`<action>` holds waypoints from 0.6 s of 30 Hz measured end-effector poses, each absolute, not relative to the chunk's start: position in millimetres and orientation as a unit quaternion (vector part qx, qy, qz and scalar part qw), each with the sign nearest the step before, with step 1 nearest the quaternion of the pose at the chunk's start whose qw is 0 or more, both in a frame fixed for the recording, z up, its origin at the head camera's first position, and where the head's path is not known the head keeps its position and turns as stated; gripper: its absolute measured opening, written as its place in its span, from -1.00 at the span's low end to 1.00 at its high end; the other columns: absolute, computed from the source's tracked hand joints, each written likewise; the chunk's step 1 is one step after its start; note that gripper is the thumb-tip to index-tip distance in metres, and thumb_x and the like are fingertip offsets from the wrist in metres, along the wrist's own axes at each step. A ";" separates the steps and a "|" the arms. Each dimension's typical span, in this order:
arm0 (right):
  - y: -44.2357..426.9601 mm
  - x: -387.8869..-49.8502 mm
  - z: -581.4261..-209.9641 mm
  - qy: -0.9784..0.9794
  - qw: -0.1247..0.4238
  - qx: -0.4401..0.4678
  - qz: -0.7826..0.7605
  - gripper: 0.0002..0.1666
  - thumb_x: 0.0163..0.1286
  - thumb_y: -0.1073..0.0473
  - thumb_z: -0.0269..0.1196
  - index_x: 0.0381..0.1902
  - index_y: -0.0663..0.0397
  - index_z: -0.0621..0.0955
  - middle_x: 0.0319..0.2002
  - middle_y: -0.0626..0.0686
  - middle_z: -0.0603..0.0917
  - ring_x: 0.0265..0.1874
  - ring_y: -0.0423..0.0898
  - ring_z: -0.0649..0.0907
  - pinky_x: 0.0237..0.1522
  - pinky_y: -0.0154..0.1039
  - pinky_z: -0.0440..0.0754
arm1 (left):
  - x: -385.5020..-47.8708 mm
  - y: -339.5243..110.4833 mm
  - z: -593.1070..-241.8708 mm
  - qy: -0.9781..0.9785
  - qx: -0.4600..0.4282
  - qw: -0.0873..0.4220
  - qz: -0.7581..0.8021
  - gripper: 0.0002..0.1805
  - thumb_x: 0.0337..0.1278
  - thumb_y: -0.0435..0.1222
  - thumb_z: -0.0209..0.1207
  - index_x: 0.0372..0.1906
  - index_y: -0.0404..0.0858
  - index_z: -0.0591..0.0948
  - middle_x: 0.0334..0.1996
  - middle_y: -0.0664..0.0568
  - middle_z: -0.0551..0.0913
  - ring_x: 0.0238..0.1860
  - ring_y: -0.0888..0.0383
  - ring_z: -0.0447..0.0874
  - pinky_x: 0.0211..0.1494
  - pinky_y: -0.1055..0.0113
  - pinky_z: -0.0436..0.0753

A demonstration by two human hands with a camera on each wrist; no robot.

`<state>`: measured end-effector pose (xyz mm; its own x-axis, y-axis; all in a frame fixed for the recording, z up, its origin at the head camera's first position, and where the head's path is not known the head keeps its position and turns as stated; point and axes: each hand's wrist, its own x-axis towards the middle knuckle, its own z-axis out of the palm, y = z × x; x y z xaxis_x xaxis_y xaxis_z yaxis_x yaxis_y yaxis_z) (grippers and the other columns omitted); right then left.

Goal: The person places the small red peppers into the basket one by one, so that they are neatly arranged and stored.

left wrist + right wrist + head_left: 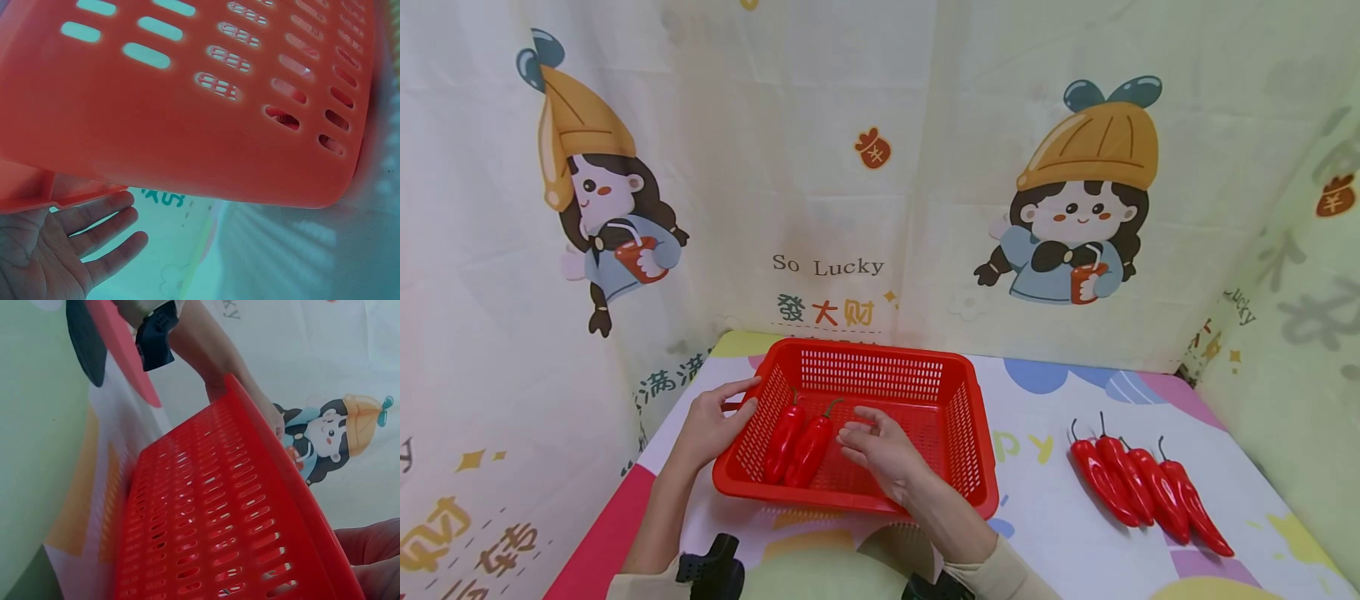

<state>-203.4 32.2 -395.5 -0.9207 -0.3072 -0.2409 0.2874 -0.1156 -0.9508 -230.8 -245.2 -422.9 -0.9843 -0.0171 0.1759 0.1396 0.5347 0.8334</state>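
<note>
Two red chili peppers (pixel 784 442) with green stems lie side by side in the left part of a red plastic basket (pixel 857 502). My left hand (pixel 711 425) holds the basket's left rim, with the thumb over the edge. In the left wrist view, several fingers (pixel 103 228) of that hand stretch out under the rim. Inside the basket's outline, my right hand (pixel 883 454) hovers just right of the peppers, its fingers loosely bent and nothing in them. In the right wrist view, only part of the right hand (pixel 378 553) shows behind the basket rim.
Several more red chili peppers (pixel 1150 487) lie in a row on the patterned tablecloth (pixel 1037 517), right of the basket. A printed cloth (pixel 925 208) hangs behind the table and along both sides.
</note>
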 end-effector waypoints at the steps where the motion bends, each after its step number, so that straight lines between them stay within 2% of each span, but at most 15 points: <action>1: 32.4 -203.6 -395.3 0.635 0.198 -0.008 -0.746 -0.19 0.49 0.26 0.25 0.53 0.35 0.15 0.36 0.40 0.38 0.30 0.29 0.54 0.31 0.07 0.52 | -231.1 -245.2 -423.2 -0.873 -0.036 0.083 -0.480 -0.50 0.41 -0.27 0.20 0.38 -0.28 0.54 0.24 -0.31 0.60 0.09 -0.24 0.64 -0.09 0.07 0.80; 9: 36.0 -202.1 -394.1 0.645 0.183 -0.007 -0.742 -0.24 0.51 0.25 0.23 0.53 0.33 0.18 0.33 0.37 0.41 0.30 0.28 0.53 0.28 0.00 0.58 | -234.5 -244.6 -425.8 -0.873 -0.043 0.092 -0.476 -0.54 0.41 -0.32 0.18 0.35 -0.31 0.56 0.22 -0.32 0.62 0.10 -0.22 0.63 -0.05 0.04 0.79; 18: 48.6 -200.2 -392.4 0.679 0.154 -0.021 -0.718 -0.23 0.48 0.14 0.29 0.50 0.25 0.26 0.28 0.27 0.48 0.19 0.15 0.63 0.24 -0.11 0.63 | -231.6 -244.9 -424.0 -0.871 -0.024 0.074 -0.484 -0.50 0.41 -0.25 0.19 0.38 -0.26 0.54 0.26 -0.30 0.60 0.09 -0.22 0.65 -0.09 0.09 0.80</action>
